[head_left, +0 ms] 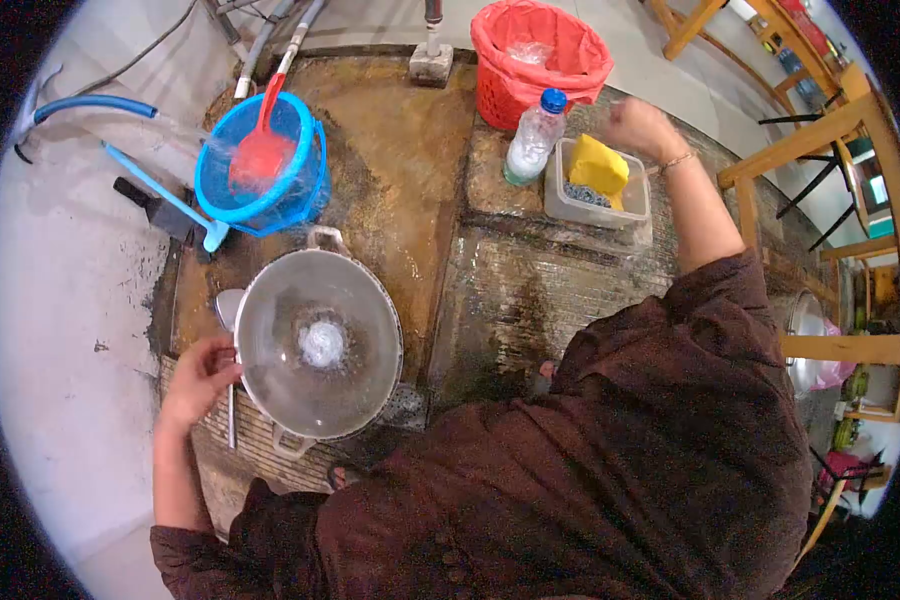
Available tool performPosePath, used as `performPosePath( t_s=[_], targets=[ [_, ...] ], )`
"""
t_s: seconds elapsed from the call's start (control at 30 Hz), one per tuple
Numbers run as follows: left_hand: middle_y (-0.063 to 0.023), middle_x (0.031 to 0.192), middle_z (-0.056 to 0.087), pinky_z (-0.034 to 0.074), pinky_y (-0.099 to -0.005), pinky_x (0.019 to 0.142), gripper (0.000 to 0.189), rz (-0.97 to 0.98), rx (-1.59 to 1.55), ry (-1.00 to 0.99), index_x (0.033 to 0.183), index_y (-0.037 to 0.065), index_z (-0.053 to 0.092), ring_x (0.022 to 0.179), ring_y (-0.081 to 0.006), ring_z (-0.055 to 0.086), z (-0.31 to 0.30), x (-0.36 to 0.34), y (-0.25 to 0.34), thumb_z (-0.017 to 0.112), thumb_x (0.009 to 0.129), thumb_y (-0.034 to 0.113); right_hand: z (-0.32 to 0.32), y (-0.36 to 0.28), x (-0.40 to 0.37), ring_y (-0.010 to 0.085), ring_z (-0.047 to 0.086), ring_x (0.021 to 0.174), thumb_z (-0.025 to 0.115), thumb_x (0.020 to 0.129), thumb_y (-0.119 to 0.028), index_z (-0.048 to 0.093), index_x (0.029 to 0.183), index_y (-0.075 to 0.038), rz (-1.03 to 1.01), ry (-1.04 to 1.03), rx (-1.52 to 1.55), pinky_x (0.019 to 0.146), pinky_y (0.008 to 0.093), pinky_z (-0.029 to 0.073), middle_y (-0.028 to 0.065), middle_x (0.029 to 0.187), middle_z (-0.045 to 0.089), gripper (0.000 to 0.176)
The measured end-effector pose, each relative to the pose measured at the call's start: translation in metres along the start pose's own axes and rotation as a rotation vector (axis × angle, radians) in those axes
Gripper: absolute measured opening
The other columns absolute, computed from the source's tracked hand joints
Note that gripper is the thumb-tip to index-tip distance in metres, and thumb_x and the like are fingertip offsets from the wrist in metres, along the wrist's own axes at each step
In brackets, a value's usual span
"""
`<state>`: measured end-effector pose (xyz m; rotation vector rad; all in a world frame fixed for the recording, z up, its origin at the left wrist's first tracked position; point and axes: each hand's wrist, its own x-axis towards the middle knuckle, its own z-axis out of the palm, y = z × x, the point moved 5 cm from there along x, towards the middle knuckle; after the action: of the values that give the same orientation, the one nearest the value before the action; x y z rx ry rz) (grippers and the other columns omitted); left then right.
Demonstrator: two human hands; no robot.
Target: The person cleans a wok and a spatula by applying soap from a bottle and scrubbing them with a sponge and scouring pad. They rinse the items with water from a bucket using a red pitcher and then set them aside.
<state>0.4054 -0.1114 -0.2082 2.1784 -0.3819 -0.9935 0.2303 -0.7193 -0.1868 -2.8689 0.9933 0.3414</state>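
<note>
My left hand (202,382) is closed on the left rim of a large grey wok (355,375), its fingers at the edge. A whitish foamy patch lies in the middle of the wok. My right hand (642,128) hangs above the right end of a clear plastic box (595,213), its fingers curled and blurred; whether they hold anything cannot be made out. In that box are a yellow sponge (599,166) and a grey scourer (586,194). Left of the box stands a clear bottle (535,140) with a blue cap.
Water from a blue hose (95,102) runs into a blue bucket (215,190) holding a red dipper (261,155). A red basket (497,90) with a liner stands at the back. A metal ladle (231,308) lies beside the wok. Wooden furniture (830,135) is at right.
</note>
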Motion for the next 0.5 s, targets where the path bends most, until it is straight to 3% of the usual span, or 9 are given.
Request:
performPosePath(
  t_s=[0.03, 0.13, 0.2, 0.23, 0.27, 0.37, 0.4, 0.5],
  targets=[
    [-0.0077, 0.100, 0.060, 0.047, -0.0276, 0.082, 0.038, 0.004, -0.003, 0.040, 0.112, -0.003, 0.052, 0.092, -0.0139, 0.057, -0.012, -0.004, -0.016, 0.067, 0.079, 0.004, 0.028, 0.013, 0.008, 0.0306, 0.063, 0.088, 0.064, 0.068, -0.039, 0.064, 0.100, -0.006, -0.006, -0.139, -0.179, 0.081, 0.0416, 0.049, 0.0161, 0.103, 0.063, 0.046],
    [-0.0060, 0.096, 0.060, 0.048, -0.0263, 0.076, 0.037, -0.075, -0.029, 0.164, 0.113, -0.002, 0.052, 0.088, -0.0122, 0.057, -0.035, -0.033, -0.070, 0.067, 0.080, 0.006, 0.082, 0.026, 0.018, 0.0310, 0.062, 0.090, 0.072, 0.059, -0.037, 0.062, 0.103, -0.006, -0.031, 0.129, -0.128, 0.082, 0.0411, 0.049, 0.0161, 0.103, 0.063, 0.055],
    [-0.0049, 0.094, 0.059, 0.048, -0.0258, 0.074, 0.038, -0.231, -0.046, 0.229, 0.113, -0.002, 0.051, 0.085, -0.0117, 0.056, -0.044, -0.054, -0.101, 0.067, 0.081, 0.010, 0.076, 0.001, 0.002, 0.0327, 0.059, 0.097, 0.075, 0.060, -0.029, 0.059, 0.108, -0.006, 0.035, 0.109, -0.169, 0.085, 0.0416, 0.048, 0.0179, 0.108, 0.059, 0.056],
    [-0.0044, 0.093, 0.059, 0.048, -0.0256, 0.073, 0.038, -0.281, -0.075, 0.240, 0.113, -0.002, 0.052, 0.084, -0.0117, 0.056, -0.044, -0.069, -0.115, 0.067, 0.081, 0.013, 0.083, 0.001, 0.000, 0.0352, 0.056, 0.101, 0.077, 0.060, -0.021, 0.055, 0.111, -0.006, -0.052, 0.247, -0.149, 0.086, 0.0420, 0.047, 0.0186, 0.112, 0.053, 0.057],
    [-0.0039, 0.092, 0.059, 0.047, -0.0254, 0.072, 0.038, -0.319, -0.101, 0.246, 0.112, -0.001, 0.052, 0.083, -0.0116, 0.056, -0.041, -0.079, -0.126, 0.067, 0.081, 0.016, 0.077, -0.012, -0.012, 0.0362, 0.054, 0.103, 0.076, 0.062, -0.016, 0.051, 0.113, -0.006, -0.015, 0.281, -0.096, 0.086, 0.0436, 0.046, 0.0184, 0.114, 0.049, 0.058],
    [-0.0032, 0.090, 0.059, 0.047, -0.0251, 0.067, 0.040, -0.345, -0.236, 0.276, 0.111, 0.000, 0.052, 0.078, -0.0115, 0.056, -0.030, -0.085, -0.185, 0.066, 0.081, 0.023, 0.089, -0.009, -0.017, 0.0372, 0.054, 0.101, 0.077, 0.061, -0.015, 0.050, 0.112, -0.007, -0.111, 0.376, -0.025, 0.084, 0.0437, 0.047, 0.0179, 0.111, 0.049, 0.059],
    [-0.0031, 0.090, 0.059, 0.047, -0.0251, 0.066, 0.040, -0.358, -0.293, 0.273, 0.110, 0.000, 0.052, 0.077, -0.0114, 0.056, -0.025, -0.084, -0.203, 0.066, 0.081, 0.023, 0.087, 0.001, -0.012, 0.0379, 0.054, 0.097, 0.076, 0.061, -0.019, 0.053, 0.105, -0.006, -0.139, 0.413, -0.073, 0.082, 0.0437, 0.046, 0.0187, 0.107, 0.051, 0.052],
    [-0.0032, 0.088, 0.059, 0.047, -0.0256, 0.062, 0.037, -0.402, -0.382, 0.262, 0.111, 0.001, 0.051, 0.071, -0.0122, 0.058, -0.005, -0.070, -0.249, 0.065, 0.082, 0.019, 0.058, 0.012, -0.010, 0.0365, 0.054, 0.095, 0.074, 0.061, -0.024, 0.056, 0.097, -0.006, -0.016, 0.503, -0.075, 0.083, 0.0431, 0.045, 0.0185, 0.101, 0.053, 0.045]
  ],
)
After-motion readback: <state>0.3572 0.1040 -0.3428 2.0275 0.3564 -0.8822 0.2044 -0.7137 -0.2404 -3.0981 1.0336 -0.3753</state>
